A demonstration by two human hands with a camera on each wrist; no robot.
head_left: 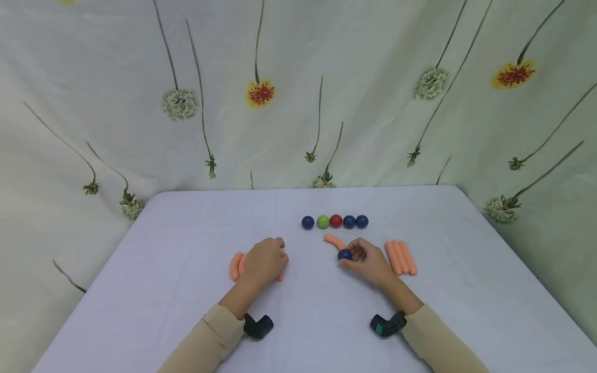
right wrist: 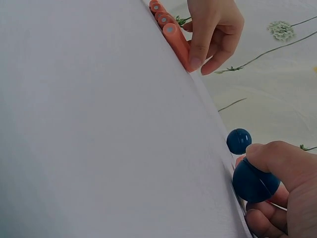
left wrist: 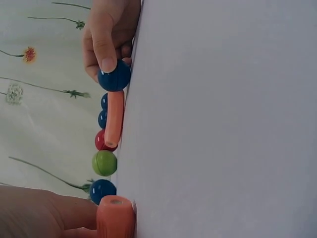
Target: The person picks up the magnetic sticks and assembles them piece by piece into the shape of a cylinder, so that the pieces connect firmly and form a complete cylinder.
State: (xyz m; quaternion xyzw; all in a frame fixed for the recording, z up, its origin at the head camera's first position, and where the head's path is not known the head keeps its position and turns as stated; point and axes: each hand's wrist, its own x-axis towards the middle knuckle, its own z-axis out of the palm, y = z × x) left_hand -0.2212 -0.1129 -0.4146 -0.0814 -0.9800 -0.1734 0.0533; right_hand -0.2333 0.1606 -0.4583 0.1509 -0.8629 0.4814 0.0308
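Hands apart, right gripping blue ball

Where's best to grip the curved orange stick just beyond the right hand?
Probably the middle of the orange stick, pinched across its long sides from above: it lies flat, long and slightly bent, and the blue ball held in the right hand crowds its near end.

Beige sleeves and black, bent wrist cameras are worn (the right camera bears a green patch).
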